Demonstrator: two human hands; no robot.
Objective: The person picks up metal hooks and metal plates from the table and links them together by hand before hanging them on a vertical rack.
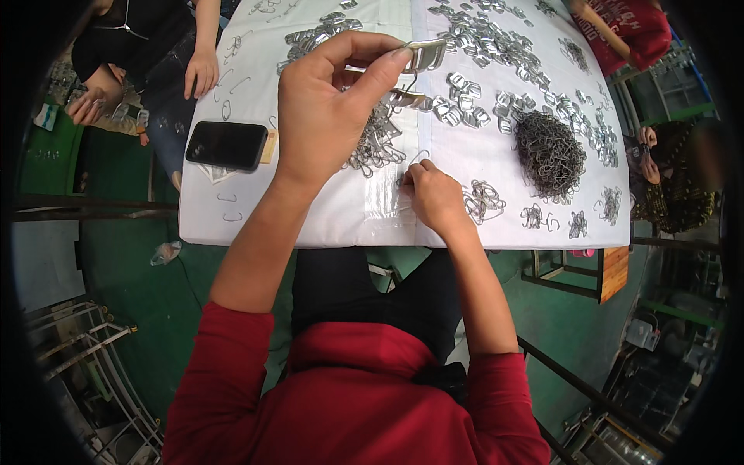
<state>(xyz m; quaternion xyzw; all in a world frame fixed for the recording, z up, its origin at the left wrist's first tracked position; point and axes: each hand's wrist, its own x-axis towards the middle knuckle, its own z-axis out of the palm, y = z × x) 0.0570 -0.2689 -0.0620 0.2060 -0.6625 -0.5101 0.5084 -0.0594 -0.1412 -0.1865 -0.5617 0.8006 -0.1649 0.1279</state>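
Observation:
Raised above the table, my left hand [322, 105] is closed, pinching a shiny metal buckle [428, 56] between thumb and fingers. A bent wire hangs under that buckle, and a second metal piece [407, 98] shows just below; whether they are all joined I cannot tell. My right hand [438, 198] is low over the table near its front edge, fingers pinched on a thin wire hook [419, 156] that is partly hidden. Behind my left hand lies a pile of metal parts and wire hooks [377, 143]. A small heap of wire hooks [484, 201] lies right of my right hand.
A large tangle of dark wire hooks [550, 157] sits on the right of the white-covered table [310, 225]. Loose buckles [496, 39] spread across the far side. A black phone [225, 146] lies at left. Other people's hands [201, 74] are around the table.

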